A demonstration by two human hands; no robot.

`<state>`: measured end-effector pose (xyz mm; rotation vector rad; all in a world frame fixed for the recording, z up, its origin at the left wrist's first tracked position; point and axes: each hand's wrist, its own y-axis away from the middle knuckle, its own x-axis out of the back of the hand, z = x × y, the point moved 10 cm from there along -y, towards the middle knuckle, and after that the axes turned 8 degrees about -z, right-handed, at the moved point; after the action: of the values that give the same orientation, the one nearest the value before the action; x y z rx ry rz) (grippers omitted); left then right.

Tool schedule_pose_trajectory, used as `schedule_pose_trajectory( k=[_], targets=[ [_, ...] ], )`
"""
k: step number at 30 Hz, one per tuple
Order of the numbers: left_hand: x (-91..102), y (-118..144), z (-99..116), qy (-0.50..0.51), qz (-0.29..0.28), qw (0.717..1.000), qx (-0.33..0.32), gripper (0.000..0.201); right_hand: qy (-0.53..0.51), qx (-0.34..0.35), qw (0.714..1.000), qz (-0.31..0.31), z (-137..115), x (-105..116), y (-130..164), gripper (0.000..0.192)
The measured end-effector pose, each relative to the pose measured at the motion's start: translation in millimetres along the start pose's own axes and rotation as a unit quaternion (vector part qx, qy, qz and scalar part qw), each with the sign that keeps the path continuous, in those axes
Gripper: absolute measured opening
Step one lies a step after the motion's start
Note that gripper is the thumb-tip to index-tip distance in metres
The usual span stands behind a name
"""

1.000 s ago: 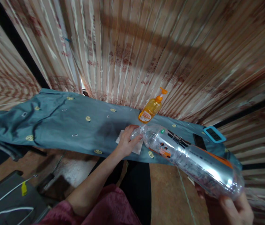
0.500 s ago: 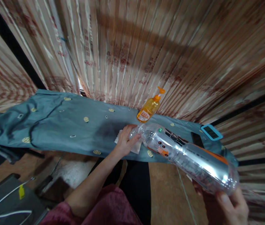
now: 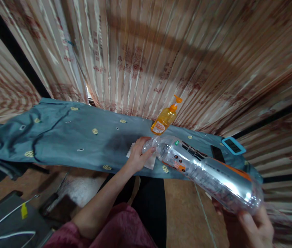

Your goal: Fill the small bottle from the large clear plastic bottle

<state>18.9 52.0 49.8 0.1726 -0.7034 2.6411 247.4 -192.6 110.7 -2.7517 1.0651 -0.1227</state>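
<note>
A large clear plastic bottle (image 3: 207, 168) with a silver and orange label is tilted, its neck pointing left and its base toward the lower right. My right hand (image 3: 255, 224) is closed around the base end, the fingers partly hidden under the bottle. At the neck end, my left hand (image 3: 139, 155) closes on a small clear plastic container (image 3: 148, 145) against the bottle's mouth; its exact shape is hard to make out. A white tissue (image 3: 149, 163) lies on the cloth beneath my left hand. Just behind stands an orange pump bottle (image 3: 164, 120) holding yellow-orange liquid.
A blue-green cloth (image 3: 58, 137) with pineapple prints covers the narrow table. On its right end lie a blue-framed timer (image 3: 233, 146) and a dark phone-like object (image 3: 217, 154). A patterned curtain (image 3: 140, 62) hangs behind. A dark case (image 3: 14, 220) with white cables is at lower left.
</note>
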Motion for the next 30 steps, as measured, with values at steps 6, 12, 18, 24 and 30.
schedule_pose_trajectory(
  k=[6,12,18,24,30],
  targets=[
    [0.6,0.7,-0.2,-0.003,0.0,1.0,-0.002,0.041,0.005,-0.018,1.0,0.004,3.1,0.6,1.2,0.071],
    [0.7,0.7,-0.2,0.004,-0.002,1.0,0.007,0.037,0.008,-0.011,1.0,0.004,0.9,-0.6,1.7,0.068],
    [1.5,0.9,-1.7,0.004,-0.002,1.0,0.013,0.038,0.006,-0.023,1.0,0.015,-0.9,-3.7,3.5,0.073],
    [1.1,1.4,-3.4,0.007,0.0,1.0,0.017,0.037,0.014,-0.011,1.0,-0.003,0.7,-1.8,1.6,0.072],
    [1.4,1.8,-2.6,0.004,0.003,1.0,0.004,0.04,0.004,-0.001,1.0,-0.005,-1.5,-3.1,0.3,0.069]
  ],
)
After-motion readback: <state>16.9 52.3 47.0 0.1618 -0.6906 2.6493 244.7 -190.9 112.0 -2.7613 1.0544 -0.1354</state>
